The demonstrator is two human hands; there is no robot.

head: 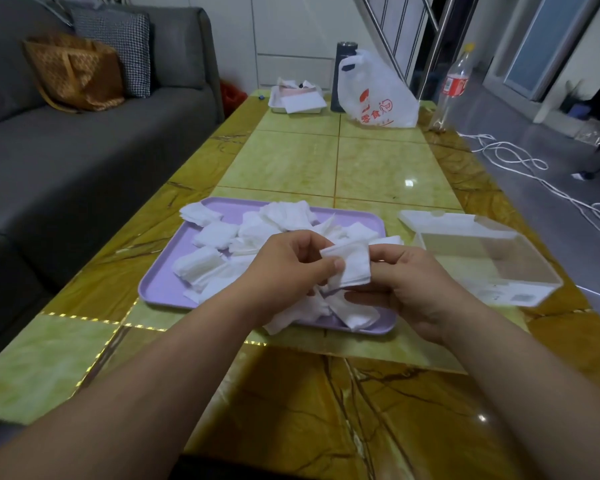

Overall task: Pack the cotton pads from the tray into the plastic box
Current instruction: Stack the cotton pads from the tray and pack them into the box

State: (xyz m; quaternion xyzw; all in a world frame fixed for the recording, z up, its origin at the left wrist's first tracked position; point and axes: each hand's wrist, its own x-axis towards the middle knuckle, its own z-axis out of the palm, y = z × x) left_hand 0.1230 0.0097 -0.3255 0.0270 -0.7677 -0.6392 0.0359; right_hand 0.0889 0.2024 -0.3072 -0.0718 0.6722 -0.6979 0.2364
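**Cotton pads gripped between both hands above the tray**

Cotton pads [257, 233] lie scattered in loose white heaps across the lilac tray [160, 289], some spilling over its far left corner and near edge. A small stack of pads [352, 266] is held between the two hands just above the tray's right half. The left hand [288, 268] has its fingers curled closed, thumb pressed on the stack's near left face. The right hand [409, 289] pinches the stack's right edge, its fingers curled under and thumb on top. Both forearms reach in from the near edge, converging toward the middle. The clear plastic box [492, 268] sits just right of the tray on the table [378, 161], lid [440, 220] swung open behind it.
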